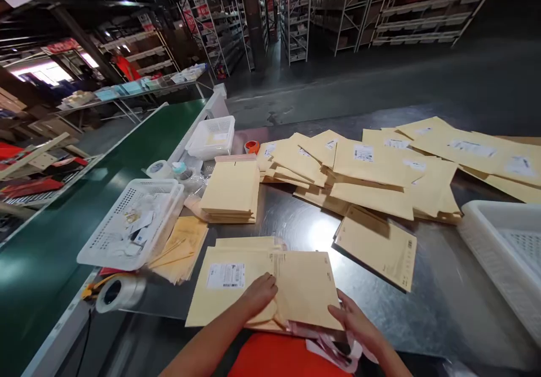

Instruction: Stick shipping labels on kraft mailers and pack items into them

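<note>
In front of me lies a kraft padded envelope (306,287) with small dark print along its top and right edge. My left hand (258,296) is closed at its left edge, fingers curled on the paper. My right hand (355,322) grips its lower right corner, thumb on top. From below the right hand a whitish peel-off strip (333,356) hangs in loops against my red clothing. Partly beneath the envelope, to the left, is another padded envelope (205,304) with a white shipping label (226,275). What lies under the right hand's fingers is hidden.
A stack of padded envelopes (230,188) stands ahead-left; labelled envelopes (363,163) spread behind. A lone envelope (376,247) lies right. White baskets stand left (169,219) and right (482,242). Tape rolls (120,292) sit near a green conveyor belt (51,247).
</note>
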Demonstrator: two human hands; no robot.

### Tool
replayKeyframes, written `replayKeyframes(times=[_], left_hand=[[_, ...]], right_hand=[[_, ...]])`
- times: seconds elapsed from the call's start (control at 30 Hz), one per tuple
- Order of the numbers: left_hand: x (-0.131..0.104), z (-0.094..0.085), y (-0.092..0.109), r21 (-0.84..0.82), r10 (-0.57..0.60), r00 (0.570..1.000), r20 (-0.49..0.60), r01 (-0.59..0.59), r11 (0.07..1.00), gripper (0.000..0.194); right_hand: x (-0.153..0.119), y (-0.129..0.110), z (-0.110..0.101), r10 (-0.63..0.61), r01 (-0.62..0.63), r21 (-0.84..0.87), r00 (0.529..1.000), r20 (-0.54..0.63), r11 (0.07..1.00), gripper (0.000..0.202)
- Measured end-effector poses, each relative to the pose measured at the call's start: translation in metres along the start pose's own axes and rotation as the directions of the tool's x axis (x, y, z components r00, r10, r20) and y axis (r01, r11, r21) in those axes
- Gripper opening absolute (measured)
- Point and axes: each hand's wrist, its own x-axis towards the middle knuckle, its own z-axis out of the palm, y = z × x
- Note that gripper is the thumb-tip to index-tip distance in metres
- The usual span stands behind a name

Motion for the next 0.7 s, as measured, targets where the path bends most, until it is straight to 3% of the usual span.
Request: replayKeyframes(times=[0.23, 0.33, 0.53, 0.6, 0.7], left_hand=[[-0.009, -0.016, -0.002, -0.056, -0.038, 0.998, 0.051, 0.041, 0.998, 0.022], [-0.003, -0.014, 0.012, -0.079, -0.04, 0.996, 0.083, 0.047, 0.996, 0.018], [0.003, -0.025, 0.037, -0.114, -0.024, 0.992, 0.122, 0.038, 0.993, 0.023], [-0.003, -0.035, 0.036, -0.124, -0.025, 0.991, 0.132, 0.042, 0.991, 0.022], [-0.011, -0.046, 0.034, -0.155, -0.042, 0.988, 0.146, 0.065, 0.986, 0.017]], right_hand=[[0.01, -0.012, -0.037, 0.06, -0.068, -0.131, 0.996, -0.066, 0.989, 0.051], [0.01, -0.012, -0.025, 0.05, -0.049, -0.121, 0.999, 0.009, 0.991, 0.048], [0.03, -0.012, 0.026, -0.032, 0.063, -0.2, 0.987, 0.154, 0.978, 0.056], [0.033, -0.02, 0.027, -0.011, 0.058, -0.248, 0.983, 0.184, 0.967, 0.057], [0.032, -0.036, 0.012, 0.038, 0.027, -0.289, 0.976, 0.216, 0.957, 0.058]])
